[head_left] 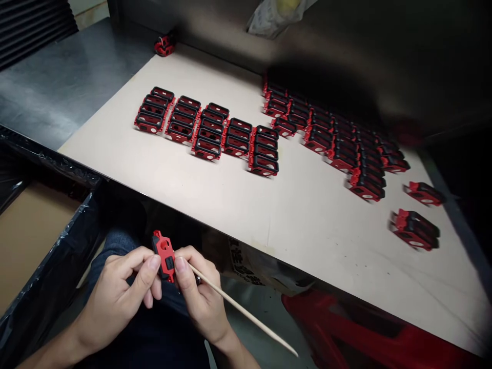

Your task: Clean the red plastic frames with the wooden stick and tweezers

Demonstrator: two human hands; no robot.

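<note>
My left hand [121, 287] and my right hand [198, 292] are closed together over my lap, below the table's near edge. Between their thumbs they pinch a small red and black plastic frame part [164, 255], held upright. My right hand also grips a thin wooden stick [246, 313], which slants down to the right and ends in a point. On the beige table mat [184, 189] lie several rows of the same red and black frames [209, 128], with more rows [338, 141] further right.
A cardboard box lined with black plastic [34, 241] stands at my left. Two separate frame pieces [417, 230] lie near the mat's right edge. One loose red part [164, 45] sits at the back. A red stool or bin [365, 333] is under the table.
</note>
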